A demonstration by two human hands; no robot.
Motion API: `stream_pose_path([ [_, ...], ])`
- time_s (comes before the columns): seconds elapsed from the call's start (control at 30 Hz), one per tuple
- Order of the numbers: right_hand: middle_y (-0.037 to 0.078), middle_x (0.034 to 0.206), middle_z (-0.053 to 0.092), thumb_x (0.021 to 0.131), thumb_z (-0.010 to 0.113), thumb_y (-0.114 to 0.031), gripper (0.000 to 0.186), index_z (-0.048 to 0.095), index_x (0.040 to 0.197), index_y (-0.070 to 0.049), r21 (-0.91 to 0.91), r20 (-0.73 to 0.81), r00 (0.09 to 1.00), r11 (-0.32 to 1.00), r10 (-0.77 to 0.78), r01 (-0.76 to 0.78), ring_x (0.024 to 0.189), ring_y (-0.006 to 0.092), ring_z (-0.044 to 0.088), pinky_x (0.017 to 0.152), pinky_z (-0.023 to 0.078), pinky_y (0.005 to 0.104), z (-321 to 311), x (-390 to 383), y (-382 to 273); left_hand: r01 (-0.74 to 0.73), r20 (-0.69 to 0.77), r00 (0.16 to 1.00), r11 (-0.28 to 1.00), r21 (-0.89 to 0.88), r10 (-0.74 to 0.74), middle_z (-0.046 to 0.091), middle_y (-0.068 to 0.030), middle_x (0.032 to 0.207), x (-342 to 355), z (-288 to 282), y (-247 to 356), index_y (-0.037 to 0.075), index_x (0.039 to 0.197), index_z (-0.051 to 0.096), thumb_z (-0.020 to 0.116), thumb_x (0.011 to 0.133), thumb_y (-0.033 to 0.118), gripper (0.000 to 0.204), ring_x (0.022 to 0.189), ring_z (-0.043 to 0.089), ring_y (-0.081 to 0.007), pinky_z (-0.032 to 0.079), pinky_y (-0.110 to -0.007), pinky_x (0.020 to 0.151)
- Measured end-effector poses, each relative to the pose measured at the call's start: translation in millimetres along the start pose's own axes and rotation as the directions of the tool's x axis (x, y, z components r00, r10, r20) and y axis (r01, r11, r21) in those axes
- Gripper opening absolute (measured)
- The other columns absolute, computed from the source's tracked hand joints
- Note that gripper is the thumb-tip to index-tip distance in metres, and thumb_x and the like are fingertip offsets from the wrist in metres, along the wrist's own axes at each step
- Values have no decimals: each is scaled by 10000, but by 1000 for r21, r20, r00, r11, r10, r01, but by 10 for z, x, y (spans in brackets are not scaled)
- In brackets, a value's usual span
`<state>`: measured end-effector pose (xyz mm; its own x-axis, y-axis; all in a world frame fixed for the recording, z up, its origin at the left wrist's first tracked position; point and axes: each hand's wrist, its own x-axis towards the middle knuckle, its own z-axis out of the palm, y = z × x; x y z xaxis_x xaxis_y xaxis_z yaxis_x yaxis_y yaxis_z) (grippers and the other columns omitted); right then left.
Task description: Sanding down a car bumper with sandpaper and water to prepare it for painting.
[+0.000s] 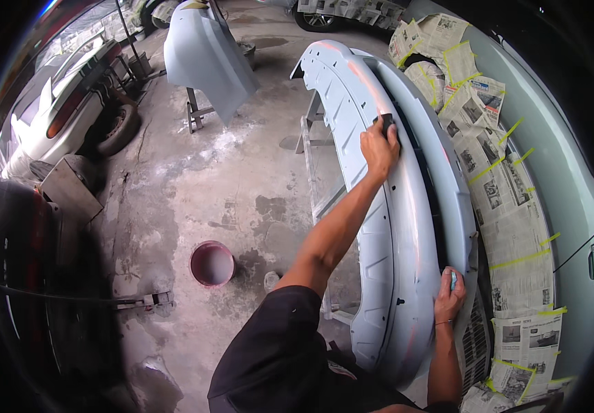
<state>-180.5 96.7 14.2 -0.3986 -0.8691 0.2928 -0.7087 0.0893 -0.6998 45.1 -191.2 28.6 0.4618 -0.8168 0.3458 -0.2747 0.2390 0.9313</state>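
Observation:
A long, pale blue-grey car bumper (412, 213) lies in front of me on a stand (307, 148), running from far to near. Pinkish, rubbed-looking streaks mark its curved ridge. My left hand (379, 148) reaches out to the ridge, fingers closed round a small black block (387, 122) that looks like a sanding block and lies against the surface. Nearer to me, my right hand (450, 296) is at the bumper's right edge. Its fingers are curled round a small light-blue item (454, 280), mostly hidden, whose kind I cannot make out.
Newspaper sheets (517, 220) with yellow tape cover part of a grey-green car (579, 186) close on the right. A reddish bucket (212, 264) stands on the concrete floor at left. Farther off, a pale panel (207, 62) sits on a stand, and a white car part (63, 103) is at far left.

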Motion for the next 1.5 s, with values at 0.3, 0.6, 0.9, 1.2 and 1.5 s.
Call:
stream_pose_path([
  [0.3,147,911,716,984,612,-323,354,692,1054,15,-183,-43,998,982,-55,46,864,271,675,804,513,367,40,113,107,-144,82,983,967,-210,165,668,-192,1192,-2363,-466,173,35,1303,640,727,885,170,448,911,585,-334,485,-395,872],
  [0.6,177,985,718,958,601,-441,414,718,1059,-57,-158,-73,994,985,-80,68,939,373,679,817,516,436,81,102,112,800,772,591,295,-522,-236,695,-46,955,-2030,-1461,-492,43,1164,663,564,1030,247,263,822,652,-118,521,-272,747],
  [0.9,177,1075,679,963,602,-408,383,712,1061,-54,-397,-93,968,901,-232,177,997,399,646,855,515,445,50,37,-11,828,863,505,-281,-486,-5,614,-206,1243,-1955,-2876,-612,-8,1391,451,453,1037,321,483,1006,666,-285,585,-383,802],
  [1.2,93,982,681,955,682,-222,248,695,1065,0,184,-114,976,961,-187,206,899,199,647,809,517,338,983,-1060,-1533,826,821,557,-18,-563,-123,577,-187,1311,-1441,-4044,-702,58,1429,429,644,963,259,551,1029,654,-317,573,-416,804],
  [1.5,42,848,657,977,577,-537,554,662,1061,4,501,644,755,815,-127,-291,774,130,587,683,477,308,3106,-2602,-2526,748,564,603,645,-156,-564,665,-110,1175,-1531,-5101,-1249,-50,1385,513,798,861,169,635,1024,636,-174,524,-303,884],
])
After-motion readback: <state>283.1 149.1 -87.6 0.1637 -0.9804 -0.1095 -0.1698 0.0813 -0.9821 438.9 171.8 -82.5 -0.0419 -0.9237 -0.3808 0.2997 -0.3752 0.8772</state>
